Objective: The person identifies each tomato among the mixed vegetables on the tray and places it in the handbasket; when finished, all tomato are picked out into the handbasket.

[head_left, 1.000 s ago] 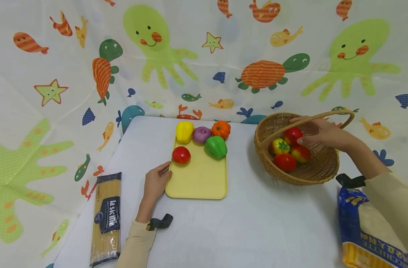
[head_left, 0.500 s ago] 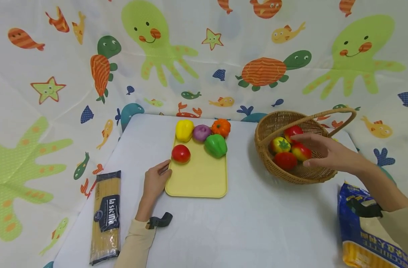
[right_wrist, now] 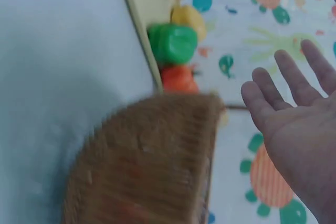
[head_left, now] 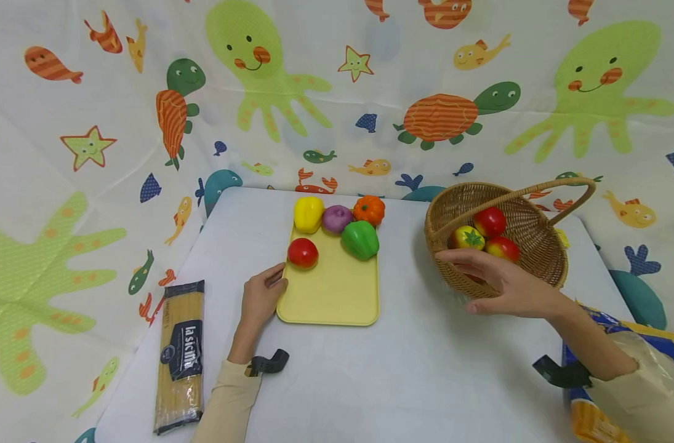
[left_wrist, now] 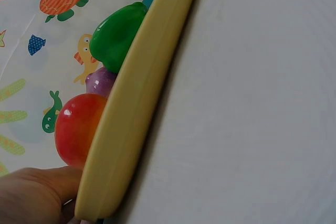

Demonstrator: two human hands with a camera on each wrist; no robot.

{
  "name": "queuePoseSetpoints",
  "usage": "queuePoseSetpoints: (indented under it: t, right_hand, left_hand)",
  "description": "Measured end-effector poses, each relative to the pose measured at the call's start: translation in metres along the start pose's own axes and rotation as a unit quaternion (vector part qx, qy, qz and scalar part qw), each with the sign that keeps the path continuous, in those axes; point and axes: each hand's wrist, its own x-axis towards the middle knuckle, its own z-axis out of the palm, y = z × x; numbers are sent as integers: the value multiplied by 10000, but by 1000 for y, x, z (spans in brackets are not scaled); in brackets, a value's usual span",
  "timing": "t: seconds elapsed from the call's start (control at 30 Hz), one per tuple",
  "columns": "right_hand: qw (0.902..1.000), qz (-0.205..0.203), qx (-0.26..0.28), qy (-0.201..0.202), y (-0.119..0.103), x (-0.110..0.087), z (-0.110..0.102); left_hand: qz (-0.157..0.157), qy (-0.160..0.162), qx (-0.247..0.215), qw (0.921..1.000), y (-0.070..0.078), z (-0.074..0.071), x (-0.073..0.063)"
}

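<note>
My left hand (head_left: 263,297) grips the left rim of a pale yellow tray (head_left: 329,311) lying on the table; in the left wrist view the thumb side (left_wrist: 58,182) meets the near rim. On the tray are a round red toy fruit (head_left: 303,253) and a green bell pepper (head_left: 361,240). A yellow bell pepper (head_left: 309,215), purple onion (head_left: 337,219) and small orange pumpkin (head_left: 369,210) line its far end. My right hand (head_left: 508,284), fingers spread and holding nothing, is over the front rim of a wicker basket (head_left: 536,234). Red-and-yellow fruits (head_left: 503,248) lie inside, one partly hidden by the hand.
A pack of spaghetti (head_left: 180,357) lies at the left of the table. A blue and yellow pasta bag (head_left: 591,421) at the right is partly covered by the right sleeve. The basket's handle (head_left: 536,189) arches up. A curtain with sea animals (head_left: 425,49) stands behind.
My right hand has moved out of the basket, toward me and slightly left, to its front rim. My left hand and the tray have stayed in place.
</note>
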Motion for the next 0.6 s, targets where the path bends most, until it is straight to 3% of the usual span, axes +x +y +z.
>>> queuePoseSetpoints:
  t: [0.23,0.4,0.6]
  right_hand:
    - [9995,-38,300,72,1,31,38]
    - [9988,-218,438,70,7,65,67]
    - [9978,-91,653,119,22,110,97]
  left_hand:
    - [51,-49,129,9999,1,-1,1]
    - [46,-20,96,9999,2,-2,2]
    - [-48,-83,75,9999,2,-2,1]
